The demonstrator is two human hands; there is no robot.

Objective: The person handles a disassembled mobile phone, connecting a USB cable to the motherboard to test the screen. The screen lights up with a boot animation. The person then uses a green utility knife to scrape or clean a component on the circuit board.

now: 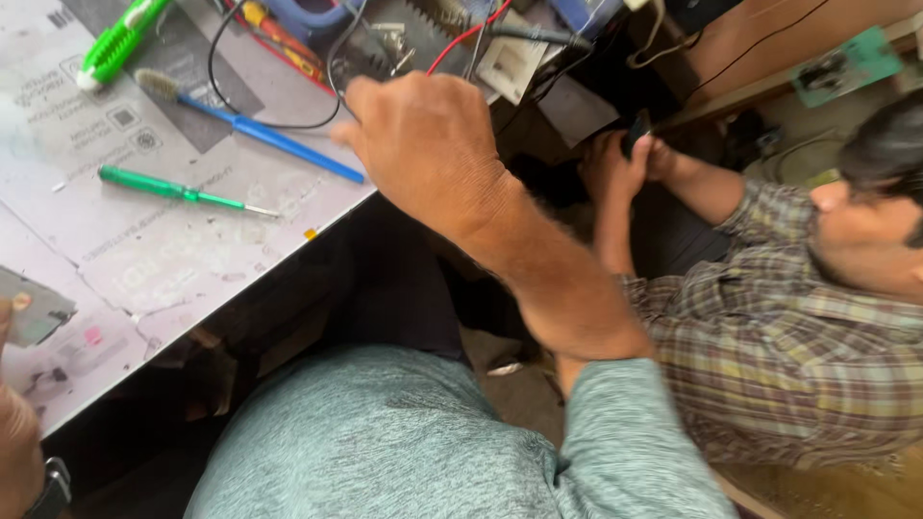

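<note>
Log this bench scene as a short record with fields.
right hand: reaching over the table edge among the wires; grip hidden
left hand: at the lower left frame edge, mostly cut off
table: pale printed surface
tools: green screwdriver, blue-handled brush, green brush
other person: plaid shirt, both hands on a small dark object

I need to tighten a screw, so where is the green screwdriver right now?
In the head view the green screwdriver lies flat on the left of the worktop, just below the blue-handled brush and left of the right hand.
</note>
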